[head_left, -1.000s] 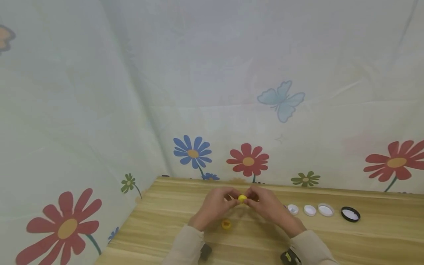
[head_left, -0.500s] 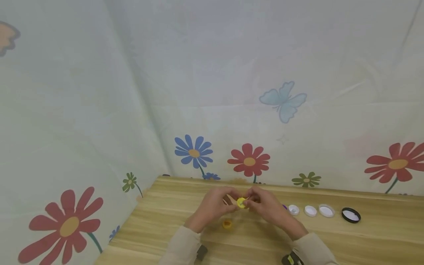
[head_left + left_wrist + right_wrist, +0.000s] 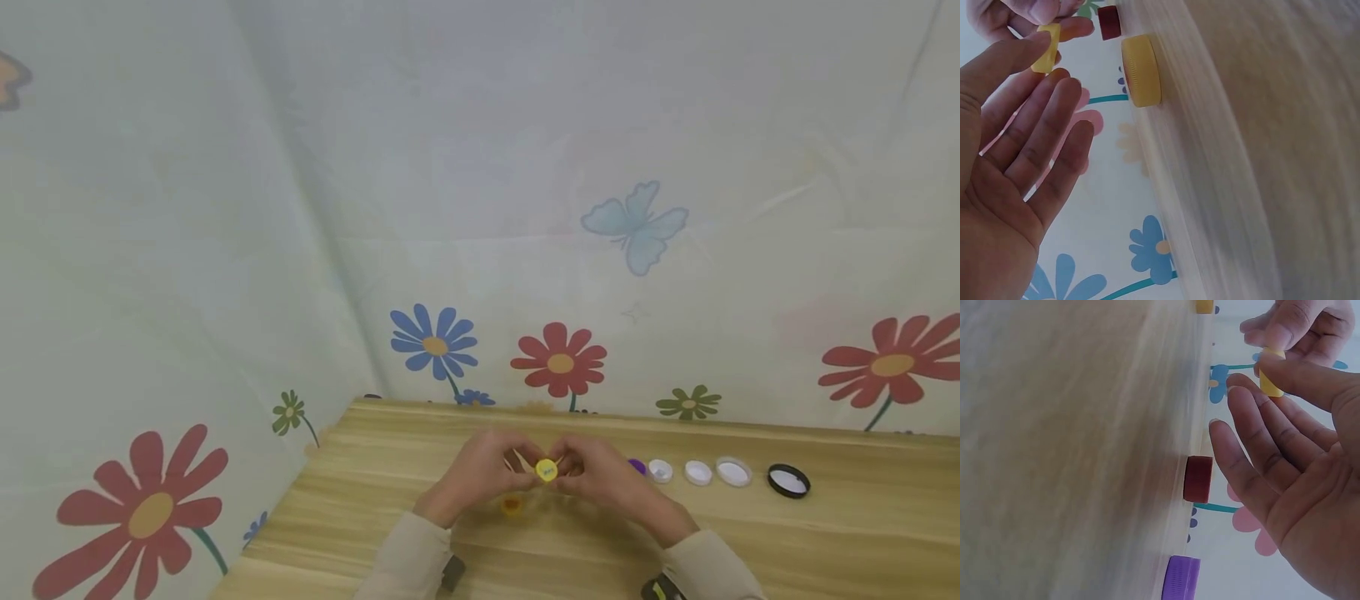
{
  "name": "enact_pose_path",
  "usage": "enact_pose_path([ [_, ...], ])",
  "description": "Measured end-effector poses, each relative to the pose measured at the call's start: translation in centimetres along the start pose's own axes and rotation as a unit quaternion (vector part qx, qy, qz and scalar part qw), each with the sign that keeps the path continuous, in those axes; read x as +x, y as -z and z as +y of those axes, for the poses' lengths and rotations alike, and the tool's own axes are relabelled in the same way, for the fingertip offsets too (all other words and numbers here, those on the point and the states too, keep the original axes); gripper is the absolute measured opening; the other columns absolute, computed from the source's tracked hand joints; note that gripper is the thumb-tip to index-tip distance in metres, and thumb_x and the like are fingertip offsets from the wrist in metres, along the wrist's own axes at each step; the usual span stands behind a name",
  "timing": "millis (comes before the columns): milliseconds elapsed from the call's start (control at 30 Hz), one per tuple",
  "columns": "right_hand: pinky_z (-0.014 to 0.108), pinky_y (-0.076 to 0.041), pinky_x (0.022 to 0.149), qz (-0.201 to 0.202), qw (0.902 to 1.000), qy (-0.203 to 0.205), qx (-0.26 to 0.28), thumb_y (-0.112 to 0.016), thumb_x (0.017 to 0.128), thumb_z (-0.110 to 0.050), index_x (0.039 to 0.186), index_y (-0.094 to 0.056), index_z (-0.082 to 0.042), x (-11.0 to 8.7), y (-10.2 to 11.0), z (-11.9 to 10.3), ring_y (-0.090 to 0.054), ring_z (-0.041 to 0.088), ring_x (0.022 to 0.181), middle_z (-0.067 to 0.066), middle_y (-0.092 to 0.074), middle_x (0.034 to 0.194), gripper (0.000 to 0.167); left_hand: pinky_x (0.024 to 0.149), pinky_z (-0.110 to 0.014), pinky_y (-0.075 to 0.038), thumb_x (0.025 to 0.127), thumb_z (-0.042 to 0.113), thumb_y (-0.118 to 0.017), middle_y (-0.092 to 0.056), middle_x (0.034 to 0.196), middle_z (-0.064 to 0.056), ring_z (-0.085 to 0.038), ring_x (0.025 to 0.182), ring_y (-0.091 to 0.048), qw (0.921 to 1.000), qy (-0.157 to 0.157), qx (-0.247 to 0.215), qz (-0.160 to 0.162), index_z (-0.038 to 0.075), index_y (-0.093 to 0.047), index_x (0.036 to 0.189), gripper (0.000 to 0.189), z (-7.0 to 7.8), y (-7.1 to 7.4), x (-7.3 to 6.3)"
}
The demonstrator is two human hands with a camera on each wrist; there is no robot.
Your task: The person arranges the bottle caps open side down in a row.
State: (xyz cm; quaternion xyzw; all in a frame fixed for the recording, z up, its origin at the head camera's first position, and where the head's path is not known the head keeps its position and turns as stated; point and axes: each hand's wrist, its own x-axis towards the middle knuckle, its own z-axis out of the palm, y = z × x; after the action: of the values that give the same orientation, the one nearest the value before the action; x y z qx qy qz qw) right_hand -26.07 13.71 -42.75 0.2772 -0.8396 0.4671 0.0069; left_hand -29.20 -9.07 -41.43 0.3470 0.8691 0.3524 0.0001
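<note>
Left hand (image 3: pixel 480 468) and right hand (image 3: pixel 598 473) pinch cap (image 3: pixel 547 471) at rim, other fingers loose. Probably light, stiff; hold rim; slipperiness unclear.

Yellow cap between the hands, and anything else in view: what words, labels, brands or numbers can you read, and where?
No text is readable in any view.
Yellow cap: bluish marks on its face, too small and blurred to read.
Black device, cut off at the bottom edge: yellow-green patch, unreadable.
Backdrop: flowers and butterfly, no lettering visible.
</note>
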Motion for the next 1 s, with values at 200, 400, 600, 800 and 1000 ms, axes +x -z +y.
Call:
enact_pose_path([
  [200,0.027,-0.056,0.073,-0.005,0.9996,-0.003,-0.028,-0.082,0.091,-0.004,0.104,-0.068,-0.007,-0.1,0.2,-0.4,-0.066,0.012,0.084,-0.004,-0.071,0.091,0.019,0.069,-0.021,-0.056,0.087,0.007,-0.088,-0.078,0.098,0.010,0.000,0.076,-0.067,0.9999,0.004,0.006,-0.012,0.012,-0.082,0.106,0.021,0.2,0.0,0.1],
  [400,0.026,-0.054,0.073,-0.011,0.9983,-0.008,-0.057,-0.084,0.089,-0.005,0.100,-0.069,-0.009,-0.2,0.1,-0.7,-0.063,0.012,0.083,-0.004,-0.068,0.090,0.020,0.068,-0.022,-0.056,0.084,0.007,-0.090,-0.074,0.090,0.012,-0.003,0.074,-0.068,0.9987,0.039,-0.003,-0.033,0.015,-0.080,0.101,0.021,0.4,-0.2,0.1],
  [600,0.026,-0.055,0.072,-0.024,0.9984,-0.005,-0.051,-0.086,0.086,-0.003,0.098,-0.068,-0.008,-0.2,-0.1,-0.4,-0.063,0.011,0.081,-0.004,-0.068,0.088,0.022,0.066,-0.022,-0.056,0.083,0.005,-0.090,-0.072,0.085,0.012,-0.004,0.072,-0.067,0.9979,0.045,0.007,-0.046,0.015,-0.080,0.096,0.019,0.4,-0.5,0.1],
  [800,0.026,-0.053,0.069,-0.034,0.9984,0.007,-0.045,-0.088,0.084,-0.004,0.093,-0.068,-0.008,-0.3,-0.4,-0.3,-0.060,0.007,0.076,-0.006,-0.067,0.083,0.022,0.067,-0.022,-0.054,0.082,0.011,-0.093,-0.070,0.082,0.015,-0.004,0.073,-0.064,0.9960,0.061,0.023,-0.060,0.019,-0.081,0.092,0.018,0.2,-0.9,-0.2],
  [1000,0.026,-0.053,0.069,-0.044,0.9975,0.004,-0.054,-0.089,0.082,-0.004,0.092,-0.071,-0.008,-0.5,-0.8,-0.3,-0.058,0.006,0.074,-0.007,-0.066,0.081,0.022,0.070,-0.022,-0.054,0.082,0.014,-0.094,-0.071,0.080,0.015,-0.004,0.073,-0.063,0.9943,0.065,0.029,-0.079,0.019,-0.082,0.090,0.015,0.2,-1.1,-0.4],
])
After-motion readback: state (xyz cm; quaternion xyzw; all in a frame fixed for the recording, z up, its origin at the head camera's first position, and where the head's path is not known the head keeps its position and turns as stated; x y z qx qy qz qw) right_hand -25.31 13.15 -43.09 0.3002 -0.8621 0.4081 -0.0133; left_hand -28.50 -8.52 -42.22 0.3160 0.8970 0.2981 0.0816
